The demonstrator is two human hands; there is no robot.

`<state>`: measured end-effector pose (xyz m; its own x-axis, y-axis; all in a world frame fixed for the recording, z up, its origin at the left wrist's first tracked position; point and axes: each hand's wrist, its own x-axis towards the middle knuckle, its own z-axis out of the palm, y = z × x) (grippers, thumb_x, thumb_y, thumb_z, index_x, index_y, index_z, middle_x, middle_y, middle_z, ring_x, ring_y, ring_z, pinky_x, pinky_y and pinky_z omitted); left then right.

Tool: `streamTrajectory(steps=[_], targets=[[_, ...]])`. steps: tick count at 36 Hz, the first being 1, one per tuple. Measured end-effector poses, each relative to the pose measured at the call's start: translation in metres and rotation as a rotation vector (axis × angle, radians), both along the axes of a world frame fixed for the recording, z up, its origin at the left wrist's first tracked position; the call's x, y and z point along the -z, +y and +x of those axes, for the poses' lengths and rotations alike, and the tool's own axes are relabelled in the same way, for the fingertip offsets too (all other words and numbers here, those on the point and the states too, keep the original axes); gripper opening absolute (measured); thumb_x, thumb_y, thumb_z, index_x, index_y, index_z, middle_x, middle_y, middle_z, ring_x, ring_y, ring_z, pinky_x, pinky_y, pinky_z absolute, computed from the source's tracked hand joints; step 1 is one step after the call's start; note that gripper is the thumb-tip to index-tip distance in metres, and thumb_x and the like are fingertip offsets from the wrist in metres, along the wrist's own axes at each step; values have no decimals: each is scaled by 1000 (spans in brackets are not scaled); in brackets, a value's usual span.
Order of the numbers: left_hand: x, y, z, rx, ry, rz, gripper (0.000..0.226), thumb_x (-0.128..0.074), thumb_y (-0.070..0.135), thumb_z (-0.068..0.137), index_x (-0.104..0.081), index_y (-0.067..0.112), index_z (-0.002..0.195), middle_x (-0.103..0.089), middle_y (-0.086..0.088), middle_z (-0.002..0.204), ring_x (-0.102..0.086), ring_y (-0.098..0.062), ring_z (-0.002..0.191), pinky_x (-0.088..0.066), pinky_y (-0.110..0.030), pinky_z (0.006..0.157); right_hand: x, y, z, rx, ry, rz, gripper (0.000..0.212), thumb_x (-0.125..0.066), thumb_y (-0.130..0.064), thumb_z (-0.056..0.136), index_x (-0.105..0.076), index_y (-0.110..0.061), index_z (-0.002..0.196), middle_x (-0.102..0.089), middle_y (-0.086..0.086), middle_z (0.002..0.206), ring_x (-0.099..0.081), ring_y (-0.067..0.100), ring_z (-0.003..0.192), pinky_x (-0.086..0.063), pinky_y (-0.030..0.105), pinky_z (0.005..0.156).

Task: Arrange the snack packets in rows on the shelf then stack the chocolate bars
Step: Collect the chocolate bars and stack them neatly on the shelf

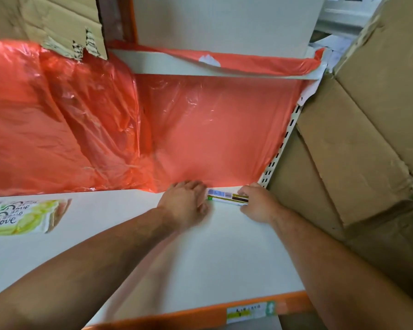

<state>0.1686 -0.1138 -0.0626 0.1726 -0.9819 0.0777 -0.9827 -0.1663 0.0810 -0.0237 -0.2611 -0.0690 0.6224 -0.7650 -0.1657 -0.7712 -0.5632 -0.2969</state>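
At the back right corner of the white shelf, the left hand and right hand grip opposite ends of a thin white wrapped chocolate bar, apparently on edge against orange plastic sheeting. Released carelessly, it would likely tip forward.

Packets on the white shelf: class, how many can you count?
2. One packet stands at the back, held between the left hand and right hand. One green packet lies at the left edge; more may overlap there.
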Motion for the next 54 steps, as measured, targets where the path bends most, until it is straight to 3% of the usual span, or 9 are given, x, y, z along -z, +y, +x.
streamTrajectory(steps=[4,8,14,18,27,34,40,47,54], targets=[[-5,13,-2,-37,5,1,60,-43,55,91,-40,29,145,-45,5,149,-44,-22,132,-32,-35,110,2,7,-2,-52,-10,-54,37,-62,-19,88,-62,-27,124,-53,-3,121,-59,23,108,-47,29,90],[-7,33,-3,-81,-4,32,64,-43,52,92,-35,25,149,-41,0,152,-39,-23,137,-29,-35,113,3,10,-4,-60,-172,-50,11,-58,-26,91,-67,-31,91,-66,-7,94,-62,22,93,-50,34,79],[-3,64,3,-170,60,43,62,-41,52,88,-40,26,144,-49,1,145,-45,-24,132,-36,-36,110,0,27,0,-37,-415,161,26,-66,-17,91,-64,-32,70,-74,-9,92,-66,13,91,-50,29,77],[-4,85,6,-226,80,35,61,-44,51,88,-42,24,143,-52,1,142,-49,-25,128,-39,-36,108,-1,43,7,-24,-474,219,28,-65,-15,92,-63,-30,68,-72,-8,87,-62,12,72,-47,25,60],[-11,130,23,-246,48,2,67,-37,56,87,-41,23,145,-51,-1,145,-48,-24,130,-37,-36,110,-13,86,34,-51,-502,273,19,-66,-13,92,-69,-21,75,-69,-12,83,-58,5,72,-42,21,59],[-12,174,57,-231,16,-30,65,-36,54,92,-37,23,149,-45,-4,151,-42,-23,137,-31,-38,114,-28,137,72,-36,-496,329,15,-65,-18,93,-68,-19,78,-71,-10,92,-54,-12,48,-38,18,48],[-11,234,104,-219,2,-19,71,-24,56,90,-37,21,149,-43,-6,152,-41,-25,138,-32,-42,114,-35,201,114,-29,-495,327,14,-65,-14,93,-69,-14,80,-66,-9,76,-53,-4,40,-36,16,40],[-12,298,161,-198,-12,-12,66,-40,52,94,-31,23,152,-37,-5,156,-36,-26,141,-28,-40,116,-32,273,165,-21,-479,303,13,-67,-13,92,-69,-12,80,-69,-8,80,-56,6,41,-40,17,44],[-15,348,200,-195,-25,-11,70,-45,54,92,-31,21,153,-36,-7,156,-35,-27,142,-27,-41,117,-33,326,203,-55,-457,270,11,-68,-15,92,-71,-13,82,-68,-12,81,-63,18,71,-40,9,52]])
